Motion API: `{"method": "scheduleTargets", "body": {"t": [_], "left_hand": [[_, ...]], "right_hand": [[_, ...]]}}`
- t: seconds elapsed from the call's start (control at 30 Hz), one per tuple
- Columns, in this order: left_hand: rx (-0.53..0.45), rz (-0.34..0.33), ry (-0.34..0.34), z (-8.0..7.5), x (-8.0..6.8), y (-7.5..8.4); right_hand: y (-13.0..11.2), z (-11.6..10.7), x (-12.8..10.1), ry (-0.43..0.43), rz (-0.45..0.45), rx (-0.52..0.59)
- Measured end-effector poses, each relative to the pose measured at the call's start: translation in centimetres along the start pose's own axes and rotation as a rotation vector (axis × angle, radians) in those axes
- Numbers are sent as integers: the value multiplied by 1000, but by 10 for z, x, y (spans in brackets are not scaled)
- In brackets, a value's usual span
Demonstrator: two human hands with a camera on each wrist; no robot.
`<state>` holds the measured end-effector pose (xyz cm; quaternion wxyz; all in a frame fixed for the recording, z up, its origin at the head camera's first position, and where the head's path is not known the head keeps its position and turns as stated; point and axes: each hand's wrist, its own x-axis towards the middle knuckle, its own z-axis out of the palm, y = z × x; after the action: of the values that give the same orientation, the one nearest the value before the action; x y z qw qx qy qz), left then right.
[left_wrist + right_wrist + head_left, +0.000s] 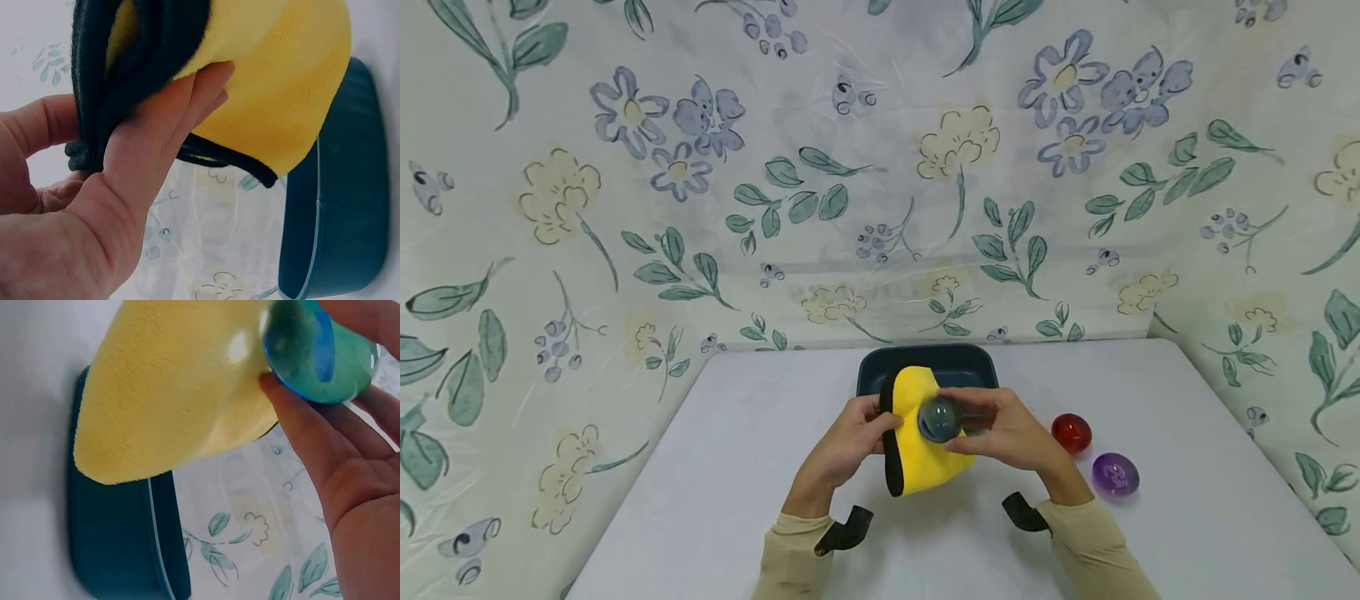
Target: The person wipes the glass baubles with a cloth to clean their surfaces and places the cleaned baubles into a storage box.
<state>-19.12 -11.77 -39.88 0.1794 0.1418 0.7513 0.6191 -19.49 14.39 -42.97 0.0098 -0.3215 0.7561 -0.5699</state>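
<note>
Two hands meet above the table's far edge: the left hand [850, 437] grips a yellow cloth [917, 442] by its black trim, backing the blue-green ball [939, 418] pinched in the right hand [1007, 433]; behind sits a dark tray [925, 360]; only the head view shows the red ball [1071, 433] and purple ball [1115, 474] toward the right edge; the right wrist view shows ball pressed against cloth.

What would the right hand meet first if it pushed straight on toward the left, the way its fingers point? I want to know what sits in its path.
Probably the yellow cloth: the right hand already holds the blue-green ball against it, with the left hand behind.
</note>
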Motion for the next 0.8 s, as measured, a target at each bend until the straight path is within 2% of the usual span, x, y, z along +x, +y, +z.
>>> {"method": "scheduleTargets", "body": {"t": [0.37,0.8], "left_hand": [[8,4,-3,0,0,3],[39,-7,22,3,-3,7]], "right_hand": [[6,1,3,55,-33,-11],[10,-1,3,94,44,-75]]}}
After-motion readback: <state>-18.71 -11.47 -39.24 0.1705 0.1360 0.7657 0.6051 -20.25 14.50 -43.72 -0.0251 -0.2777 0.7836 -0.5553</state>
